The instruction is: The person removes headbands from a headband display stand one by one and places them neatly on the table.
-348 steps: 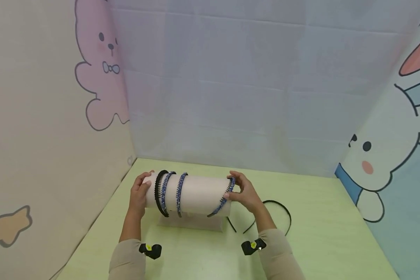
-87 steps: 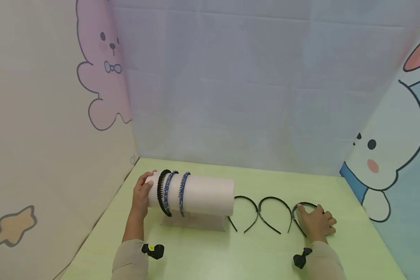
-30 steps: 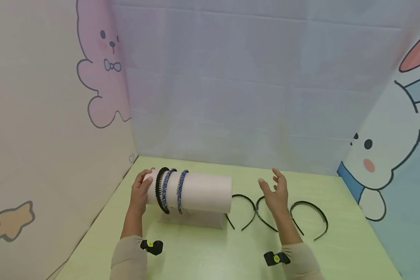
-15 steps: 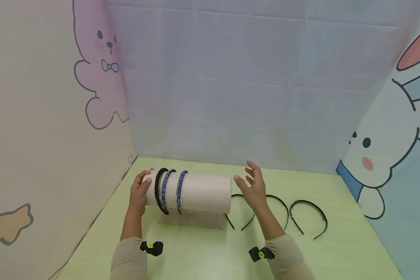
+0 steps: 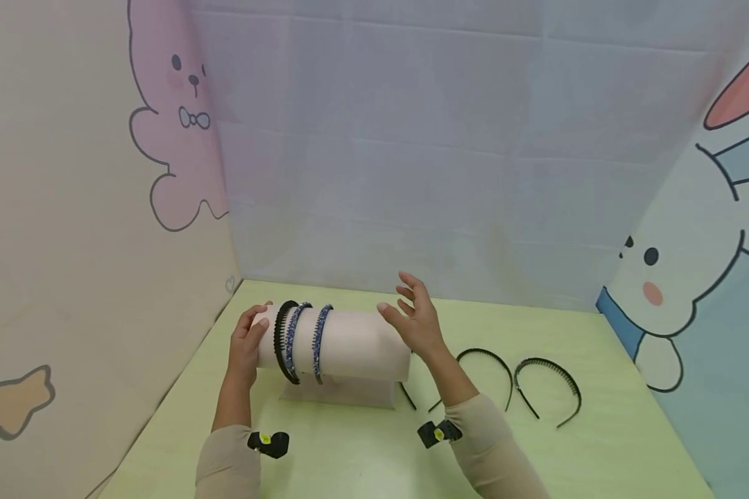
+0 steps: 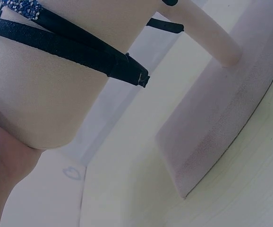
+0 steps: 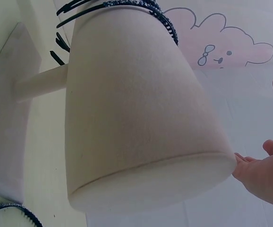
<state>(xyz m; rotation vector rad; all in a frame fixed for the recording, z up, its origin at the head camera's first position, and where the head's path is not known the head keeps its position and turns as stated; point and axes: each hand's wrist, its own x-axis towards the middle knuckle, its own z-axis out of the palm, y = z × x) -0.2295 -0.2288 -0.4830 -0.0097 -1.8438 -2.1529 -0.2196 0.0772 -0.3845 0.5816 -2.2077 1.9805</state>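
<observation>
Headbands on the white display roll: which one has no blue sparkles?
The black headband, closest to the left hand gripping the display roll. The other two on it, the middle headband and the farthest headband, have blue sparkles.

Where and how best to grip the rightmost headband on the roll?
Probably the top of the rightmost headband, from above and the right: it arches over the roll, opening downward, the roll is bare on that side, and a neighbouring headband sits close on its left.
</observation>
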